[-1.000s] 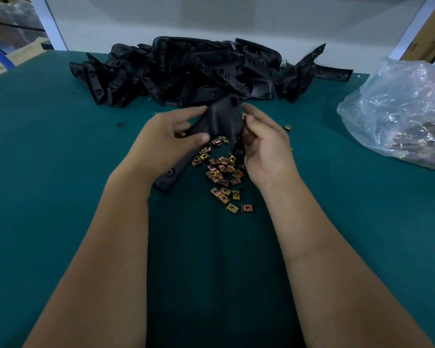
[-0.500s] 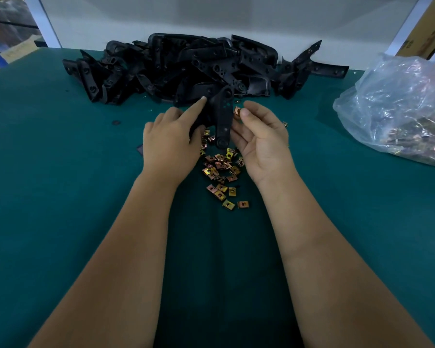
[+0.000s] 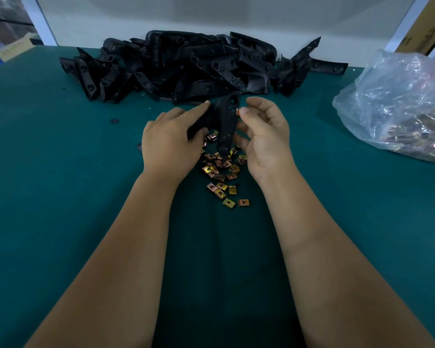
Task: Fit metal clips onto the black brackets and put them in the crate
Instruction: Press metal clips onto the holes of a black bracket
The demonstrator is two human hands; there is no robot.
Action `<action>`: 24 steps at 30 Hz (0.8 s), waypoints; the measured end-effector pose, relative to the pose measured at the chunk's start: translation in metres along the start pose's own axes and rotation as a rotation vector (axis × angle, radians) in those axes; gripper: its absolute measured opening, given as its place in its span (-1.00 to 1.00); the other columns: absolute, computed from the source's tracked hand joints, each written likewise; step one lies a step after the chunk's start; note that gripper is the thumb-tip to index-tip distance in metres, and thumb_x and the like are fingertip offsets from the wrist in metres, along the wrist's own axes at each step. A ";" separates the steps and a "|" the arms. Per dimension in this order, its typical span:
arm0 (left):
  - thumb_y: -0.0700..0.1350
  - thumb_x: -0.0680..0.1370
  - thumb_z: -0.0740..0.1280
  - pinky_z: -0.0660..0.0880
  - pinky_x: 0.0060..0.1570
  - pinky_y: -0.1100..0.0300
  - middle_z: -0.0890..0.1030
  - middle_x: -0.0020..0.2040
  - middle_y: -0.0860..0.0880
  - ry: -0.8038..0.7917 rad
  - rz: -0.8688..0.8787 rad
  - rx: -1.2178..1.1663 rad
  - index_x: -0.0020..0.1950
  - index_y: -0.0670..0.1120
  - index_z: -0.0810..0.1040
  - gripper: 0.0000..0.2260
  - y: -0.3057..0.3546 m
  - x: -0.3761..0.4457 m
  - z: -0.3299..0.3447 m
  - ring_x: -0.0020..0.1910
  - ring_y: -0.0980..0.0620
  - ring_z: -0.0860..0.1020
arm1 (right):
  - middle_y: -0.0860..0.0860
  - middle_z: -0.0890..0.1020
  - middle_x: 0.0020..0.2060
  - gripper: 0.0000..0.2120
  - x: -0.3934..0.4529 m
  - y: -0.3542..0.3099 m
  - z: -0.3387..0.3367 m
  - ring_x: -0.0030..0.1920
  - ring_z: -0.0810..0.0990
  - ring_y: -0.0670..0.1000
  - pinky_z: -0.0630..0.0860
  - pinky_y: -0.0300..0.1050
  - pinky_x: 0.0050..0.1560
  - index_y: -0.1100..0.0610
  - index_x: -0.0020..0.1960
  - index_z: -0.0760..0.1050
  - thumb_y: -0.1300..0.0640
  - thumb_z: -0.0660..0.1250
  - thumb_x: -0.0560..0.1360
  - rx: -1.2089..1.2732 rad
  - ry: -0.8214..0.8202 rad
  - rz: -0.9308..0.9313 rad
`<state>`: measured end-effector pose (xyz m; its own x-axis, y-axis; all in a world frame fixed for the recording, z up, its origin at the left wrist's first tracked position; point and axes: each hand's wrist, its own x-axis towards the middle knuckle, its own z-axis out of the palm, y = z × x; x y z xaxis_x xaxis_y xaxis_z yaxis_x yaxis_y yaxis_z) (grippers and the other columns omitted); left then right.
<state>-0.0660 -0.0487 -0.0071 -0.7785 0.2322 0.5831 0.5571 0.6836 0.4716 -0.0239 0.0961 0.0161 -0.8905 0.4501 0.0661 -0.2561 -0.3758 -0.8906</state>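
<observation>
A person's two bare forearms reach out over a desk covered in dark green cloth. The left hand is closed around the wider part of a black bracket, its forefinger stretched along the bracket's far side and its thumb hidden beneath. The bracket's long arm stands nearly on end between the two hands, a round hole near its top and its lower tip just above a scatter of loose metal clips. The right hand is on the bracket's other side, fingers curled, with the thumb tip pressing a small copper-coloured clip against the edge of the bracket near its upper end.

The loose clips, gold and copper in tone, lie in a small heap in the middle of the desk, between the wrists, with a few stragglers trailing toward the near edge. A large pile of black brackets sits along the far edge of the desk, against a pale wall. Near the right edge lies a clear plastic bag, crumpled, with more clips showing through its lower part. A small dark speck rests on the cloth left of the hands.
</observation>
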 end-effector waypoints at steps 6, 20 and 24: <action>-0.08 0.53 0.39 0.42 0.04 0.01 0.61 -0.05 -0.02 0.021 -0.054 -0.041 0.39 0.13 0.52 -0.58 0.003 0.001 0.001 -0.01 -0.10 0.54 | -0.04 0.49 -0.29 -0.83 -0.003 0.003 0.005 -0.20 0.55 -0.03 0.58 -0.16 -0.26 0.13 -0.08 0.48 0.38 0.33 0.53 -0.025 0.045 -0.025; -0.06 0.53 0.41 0.43 0.09 -0.04 0.64 -0.01 0.00 0.027 -0.123 -0.067 0.36 0.16 0.53 -0.60 0.006 0.003 0.002 0.00 -0.08 0.55 | 0.01 0.43 -0.25 -0.75 -0.007 0.009 0.011 -0.12 0.43 0.05 0.43 -0.08 -0.03 0.09 -0.20 0.39 0.37 0.34 0.52 -0.141 0.127 -0.128; -0.07 0.52 0.42 0.42 0.09 -0.04 0.65 0.03 -0.02 0.025 -0.108 -0.043 0.37 0.15 0.53 -0.59 0.007 0.002 0.003 0.02 -0.10 0.55 | -0.05 0.42 -0.30 -0.73 -0.009 0.012 0.015 -0.28 0.39 -0.11 0.41 -0.28 -0.21 0.08 -0.22 0.39 0.38 0.35 0.50 -0.221 0.127 -0.183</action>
<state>-0.0649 -0.0413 -0.0043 -0.8279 0.1412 0.5429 0.4823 0.6734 0.5603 -0.0245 0.0758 0.0118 -0.7798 0.5967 0.1896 -0.3071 -0.1005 -0.9464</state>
